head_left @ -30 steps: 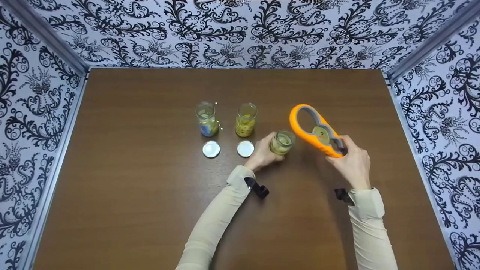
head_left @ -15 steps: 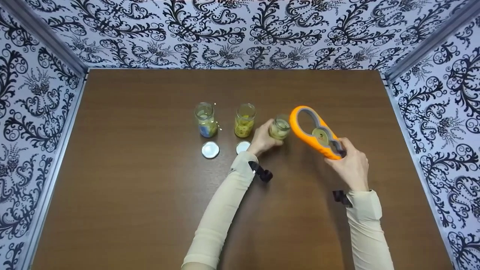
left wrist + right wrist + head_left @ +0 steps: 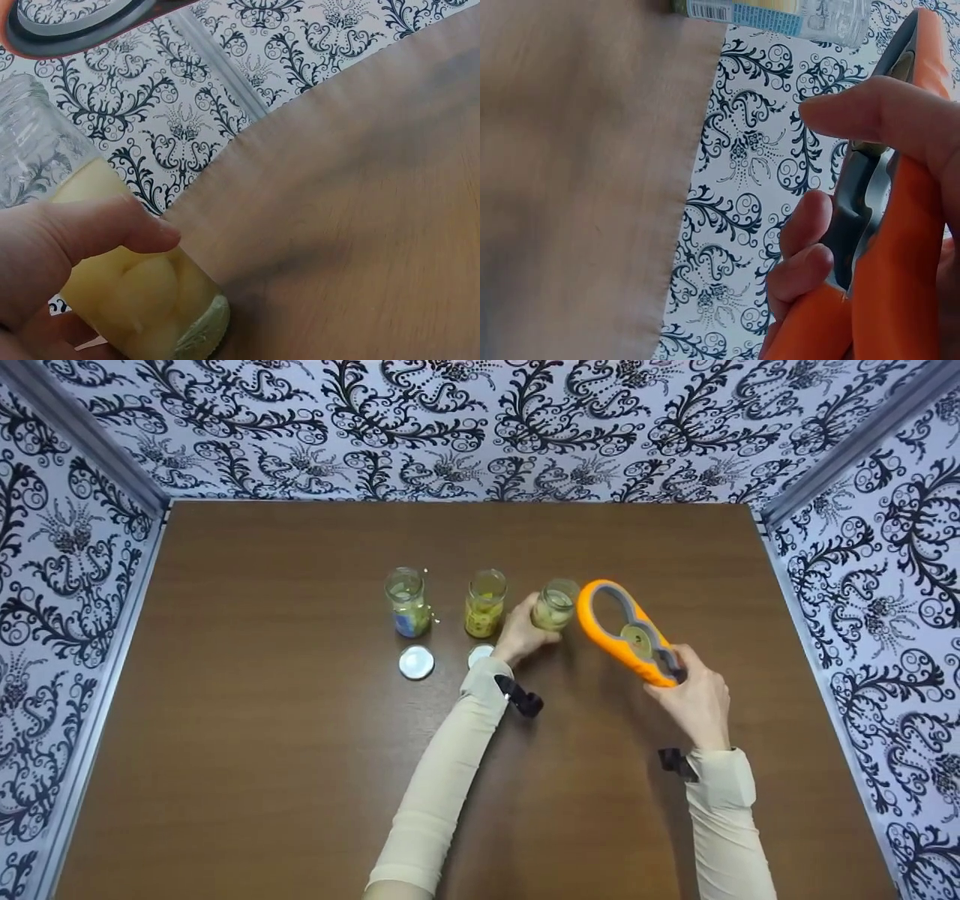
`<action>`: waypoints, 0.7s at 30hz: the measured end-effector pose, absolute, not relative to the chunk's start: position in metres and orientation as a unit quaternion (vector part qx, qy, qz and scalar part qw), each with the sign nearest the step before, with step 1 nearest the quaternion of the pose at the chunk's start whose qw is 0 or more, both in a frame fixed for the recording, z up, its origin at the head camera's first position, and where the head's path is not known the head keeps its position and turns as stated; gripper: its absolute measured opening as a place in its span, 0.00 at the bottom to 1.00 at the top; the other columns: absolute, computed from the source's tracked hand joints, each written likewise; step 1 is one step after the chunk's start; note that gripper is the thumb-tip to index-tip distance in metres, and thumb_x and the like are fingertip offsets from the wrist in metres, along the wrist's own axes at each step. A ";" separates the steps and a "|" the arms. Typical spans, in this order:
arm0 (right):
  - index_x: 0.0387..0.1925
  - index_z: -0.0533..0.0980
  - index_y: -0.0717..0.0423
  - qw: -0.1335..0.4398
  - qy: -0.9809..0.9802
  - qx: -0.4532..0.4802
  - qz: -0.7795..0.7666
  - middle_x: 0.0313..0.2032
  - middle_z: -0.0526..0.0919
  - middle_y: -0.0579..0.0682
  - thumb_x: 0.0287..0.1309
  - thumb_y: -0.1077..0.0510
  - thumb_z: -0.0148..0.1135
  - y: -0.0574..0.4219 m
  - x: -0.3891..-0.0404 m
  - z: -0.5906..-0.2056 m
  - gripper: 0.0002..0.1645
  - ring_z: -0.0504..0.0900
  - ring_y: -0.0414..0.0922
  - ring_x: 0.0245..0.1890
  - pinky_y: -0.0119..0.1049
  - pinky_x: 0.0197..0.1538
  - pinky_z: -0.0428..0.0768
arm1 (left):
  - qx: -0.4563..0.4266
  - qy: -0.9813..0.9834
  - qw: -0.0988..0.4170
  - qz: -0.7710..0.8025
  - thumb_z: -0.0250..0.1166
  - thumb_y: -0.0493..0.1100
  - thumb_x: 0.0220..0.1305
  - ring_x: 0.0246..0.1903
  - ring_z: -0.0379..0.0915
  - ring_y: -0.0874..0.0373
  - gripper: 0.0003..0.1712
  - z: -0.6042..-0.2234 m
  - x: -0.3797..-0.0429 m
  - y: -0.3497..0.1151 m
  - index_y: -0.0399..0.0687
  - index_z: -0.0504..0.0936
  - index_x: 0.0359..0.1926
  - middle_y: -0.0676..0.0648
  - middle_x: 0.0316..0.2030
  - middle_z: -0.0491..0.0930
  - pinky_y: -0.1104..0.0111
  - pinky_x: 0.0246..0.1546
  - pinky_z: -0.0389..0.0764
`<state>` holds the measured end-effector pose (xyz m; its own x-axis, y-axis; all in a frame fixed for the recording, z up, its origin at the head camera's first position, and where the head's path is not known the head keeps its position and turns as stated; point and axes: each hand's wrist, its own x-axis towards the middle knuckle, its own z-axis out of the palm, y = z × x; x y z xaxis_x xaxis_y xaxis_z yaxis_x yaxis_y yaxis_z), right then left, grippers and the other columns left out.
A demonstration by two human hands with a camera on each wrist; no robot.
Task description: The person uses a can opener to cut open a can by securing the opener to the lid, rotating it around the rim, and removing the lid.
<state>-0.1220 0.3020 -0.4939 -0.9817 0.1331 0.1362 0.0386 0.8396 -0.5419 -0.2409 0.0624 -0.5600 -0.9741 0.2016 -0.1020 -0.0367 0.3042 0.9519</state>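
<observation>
My left hand grips a glass jar with no lid on its mouth. Pale, rounded pieces fill the lower part of this jar in the left wrist view; I cannot tell if its base touches the table. My right hand holds an orange jar opener by its handle end, just right of the jar. A round gold-coloured disc, apparently a lid, sits in the opener's middle opening. In the right wrist view, the thumb and fingers wrap round the orange handles.
Two more lidless jars, one with yellow contents and one with a blue label, stand left of my left hand. A white lid lies before the labelled jar; another is partly hidden by my wrist. Patterned walls enclose the table.
My left hand has carried the jar toward the back of the table and slightly left, its arm now covering part of one lid. The right hand and opener stay nearly still.
</observation>
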 end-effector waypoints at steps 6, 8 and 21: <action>0.48 0.77 0.54 0.074 -0.954 -0.050 0.287 0.36 0.84 0.61 0.41 0.60 0.74 0.301 -0.117 -0.498 0.28 0.80 0.62 0.31 0.58 0.31 0.71 | 0.048 0.797 0.087 0.596 0.77 0.30 0.40 0.47 0.73 0.53 0.36 -0.563 -0.239 0.063 0.41 0.75 0.54 0.44 0.47 0.79 0.68 0.51 0.69; 0.48 0.77 0.54 0.069 -0.953 -0.055 0.288 0.36 0.83 0.61 0.41 0.60 0.74 0.300 -0.116 -0.500 0.28 0.80 0.62 0.31 0.58 0.32 0.70 | 0.043 0.797 0.093 0.595 0.77 0.32 0.41 0.50 0.72 0.52 0.39 -0.564 -0.238 0.062 0.42 0.72 0.57 0.43 0.50 0.78 0.68 0.52 0.69; 0.48 0.76 0.55 0.051 -0.955 -0.064 0.286 0.37 0.83 0.61 0.40 0.61 0.75 0.300 -0.111 -0.504 0.29 0.80 0.61 0.32 0.54 0.31 0.69 | 0.015 0.776 0.099 0.622 0.79 0.38 0.42 0.63 0.62 0.51 0.53 -0.558 -0.226 0.056 0.47 0.59 0.68 0.42 0.65 0.66 0.65 0.62 0.61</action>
<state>-0.1110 0.2998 -0.5045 -0.9867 0.1507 0.0616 0.0919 0.8279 -0.5533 -0.2261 0.0558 -0.5583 -0.9798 0.1476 -0.1352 -0.0999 0.2248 0.9693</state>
